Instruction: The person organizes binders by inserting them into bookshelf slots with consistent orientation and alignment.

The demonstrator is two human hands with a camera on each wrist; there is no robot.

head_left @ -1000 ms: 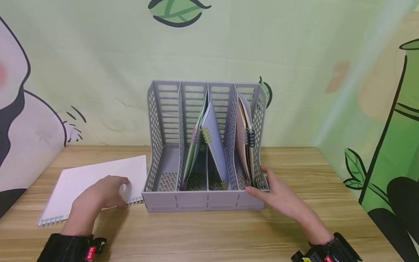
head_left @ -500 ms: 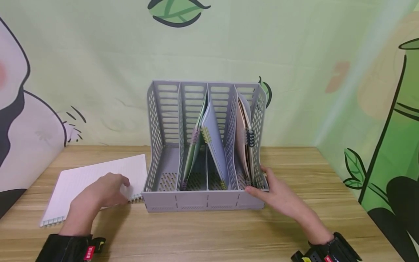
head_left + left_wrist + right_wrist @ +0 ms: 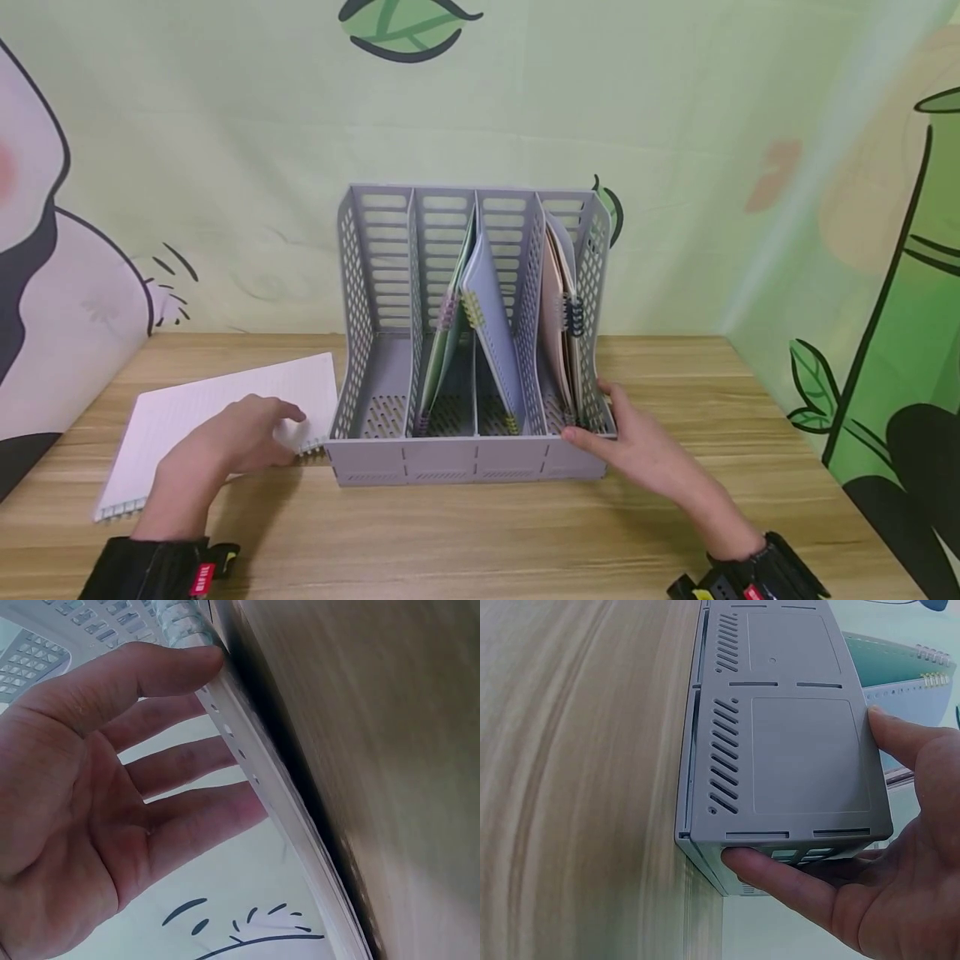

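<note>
A white-paged spiral notebook [image 3: 202, 392] lies flat on the table, left of a grey file organizer [image 3: 465, 458]. My left hand [image 3: 243, 433] rests on its near edge, fingers extended onto the page. In the left wrist view the thumb [image 3: 180, 669] touches the edge beside the spiral binding [image 3: 180, 622]. My right hand [image 3: 637, 442] grips the organizer's front right corner, its thumb [image 3: 900, 735] over the front rim and a finger [image 3: 772, 877] against the side wall. Inside the organizer stand a green notebook [image 3: 446, 358], a blue notebook [image 3: 491, 333] and a pinkish notebook [image 3: 552, 308] among others at right.
The wooden table [image 3: 487, 542] meets a printed green cloth backdrop [image 3: 675, 167] behind the organizer. The organizer's leftmost compartment [image 3: 386, 375] shows a bare floor, and its left wall stands against or very near the notebook's right end.
The open notebook has turned slightly on the table, its near left corner shifting right. My left hand has moved a little to the left and away from me; the right hand and organizer stay put.
</note>
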